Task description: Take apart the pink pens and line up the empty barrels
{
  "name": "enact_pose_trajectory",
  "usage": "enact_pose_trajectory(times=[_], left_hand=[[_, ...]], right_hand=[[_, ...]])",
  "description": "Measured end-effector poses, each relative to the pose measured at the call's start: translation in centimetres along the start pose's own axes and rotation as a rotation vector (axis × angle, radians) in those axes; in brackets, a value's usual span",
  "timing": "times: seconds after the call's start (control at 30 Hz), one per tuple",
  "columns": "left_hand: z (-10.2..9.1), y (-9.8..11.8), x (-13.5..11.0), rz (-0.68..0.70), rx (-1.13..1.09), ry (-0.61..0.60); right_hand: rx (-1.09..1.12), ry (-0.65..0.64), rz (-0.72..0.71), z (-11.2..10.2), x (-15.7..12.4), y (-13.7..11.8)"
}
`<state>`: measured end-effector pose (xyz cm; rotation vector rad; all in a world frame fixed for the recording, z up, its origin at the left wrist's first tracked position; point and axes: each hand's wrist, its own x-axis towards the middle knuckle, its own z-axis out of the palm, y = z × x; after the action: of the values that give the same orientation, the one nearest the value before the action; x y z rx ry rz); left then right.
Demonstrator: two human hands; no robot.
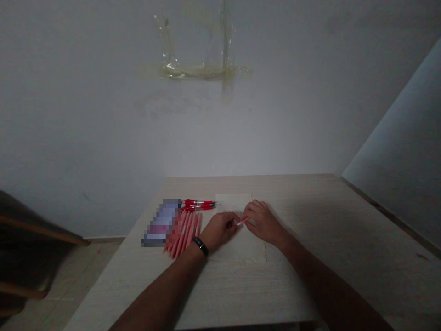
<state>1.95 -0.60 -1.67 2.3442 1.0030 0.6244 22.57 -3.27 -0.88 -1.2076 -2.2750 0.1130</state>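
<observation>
your left hand (218, 231) and your right hand (263, 223) are close together near the middle of the table (310, 207). a small pink tube (241, 221) sits right between them. your left hand pinches one end of it and your right hand pinches the other end, so both grips are narrow and both are holding it. the tube lies sideways and tips up a little toward your right hand. under your hands is a white sheet of paper (234, 202). a black band (201, 246) is on your left wrist. just left of your left hand is a pile of pink sticks (182, 234), spread out like a fan. past them, red pens (199, 205) lie side by side, with their tips by the left edge of the paper. next to the pile is a flat box (161, 223), but it is too blurred to tell what it is.
</observation>
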Motion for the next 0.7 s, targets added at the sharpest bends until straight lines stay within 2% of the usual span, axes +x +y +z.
enact_pose_trajectory(times=[0.27, 0.47, 0.7], left_hand=[[0.2, -0.1, 0.1, 0.008, -0.002, -0.003], [0.1, -0.4, 0.1, 0.007, 0.016, 0.005], [-0.4, -0.2, 0.0, -0.070, 0.069, -0.001]], right_hand=[[-0.008, 0.039, -0.005, 0.2, 0.0, -0.1], [-0.003, 0.076, -0.010, -0.5, 0.0, 0.3], [0.011, 0.117, 0.018, -1.2, -0.1, 1.2]])
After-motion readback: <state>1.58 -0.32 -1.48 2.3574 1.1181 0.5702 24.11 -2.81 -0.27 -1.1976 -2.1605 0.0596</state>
